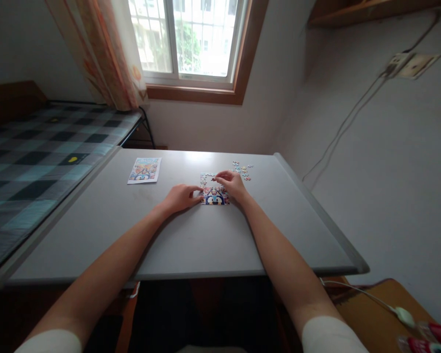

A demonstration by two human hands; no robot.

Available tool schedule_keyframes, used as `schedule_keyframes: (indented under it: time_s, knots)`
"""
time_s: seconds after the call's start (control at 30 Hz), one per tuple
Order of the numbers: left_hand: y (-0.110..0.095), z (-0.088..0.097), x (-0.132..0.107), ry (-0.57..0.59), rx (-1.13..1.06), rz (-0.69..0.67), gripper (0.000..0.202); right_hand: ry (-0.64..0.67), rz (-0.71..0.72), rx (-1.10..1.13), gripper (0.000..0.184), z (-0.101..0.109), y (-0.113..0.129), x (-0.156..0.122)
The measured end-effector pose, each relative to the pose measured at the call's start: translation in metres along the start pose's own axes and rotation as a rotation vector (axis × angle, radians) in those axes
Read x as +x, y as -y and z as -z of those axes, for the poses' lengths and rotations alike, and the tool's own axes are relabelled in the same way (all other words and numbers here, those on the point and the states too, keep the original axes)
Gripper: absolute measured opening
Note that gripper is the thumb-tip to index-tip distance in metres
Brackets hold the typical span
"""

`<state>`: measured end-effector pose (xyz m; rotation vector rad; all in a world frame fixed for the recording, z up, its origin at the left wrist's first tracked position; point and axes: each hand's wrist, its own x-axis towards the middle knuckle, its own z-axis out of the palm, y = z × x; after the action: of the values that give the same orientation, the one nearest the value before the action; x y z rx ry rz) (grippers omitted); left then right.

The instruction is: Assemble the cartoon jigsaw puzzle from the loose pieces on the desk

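Note:
A partly joined jigsaw puzzle [215, 198] lies flat on the table, with a blue-and-white cartoon face along its near side and a gap in its upper middle. At its left edge rests my left hand [183, 197], thumb and forefinger apart and holding nothing. My right hand [232, 184] reaches over the puzzle's right side, a small dark reddish puzzle piece [213, 179] pinched in its fingertips above the gap. Several loose puzzle pieces [244, 171] are scattered just beyond and to the right of that hand.
A printed picture card [144, 170] lies at the table's far left. The pale grey table [206, 245] has raised side edges. A checked bed [59, 147] stands to the left, a wall with a hanging cable [338, 132] to the right, and a window [202, 39] behind.

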<state>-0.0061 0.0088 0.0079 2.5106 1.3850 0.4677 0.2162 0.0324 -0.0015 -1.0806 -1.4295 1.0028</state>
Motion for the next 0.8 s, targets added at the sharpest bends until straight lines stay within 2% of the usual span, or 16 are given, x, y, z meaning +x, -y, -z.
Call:
schedule_keyframes:
  time_s: [0.23, 0.4, 0.63, 0.8]
  knots:
    - [0.000, -0.001, 0.000, 0.005, 0.014, 0.000, 0.042, -0.044, 0.065, -0.152, 0.021, -0.002, -0.004, -0.001]
    - [0.002, -0.002, 0.000, -0.038, 0.004, -0.031, 0.046, -0.052, 0.064, -0.214, 0.017, -0.007, -0.008, -0.003]
    - [0.004, -0.005, 0.001, -0.138, 0.008, -0.168, 0.035, -0.099, 0.088, -0.395, 0.012, -0.010, -0.008, -0.006]
    - [0.004, -0.008, 0.002, -0.112, -0.026, -0.167, 0.033, -0.085, 0.086, -0.451, 0.012, -0.012, -0.008, -0.008]
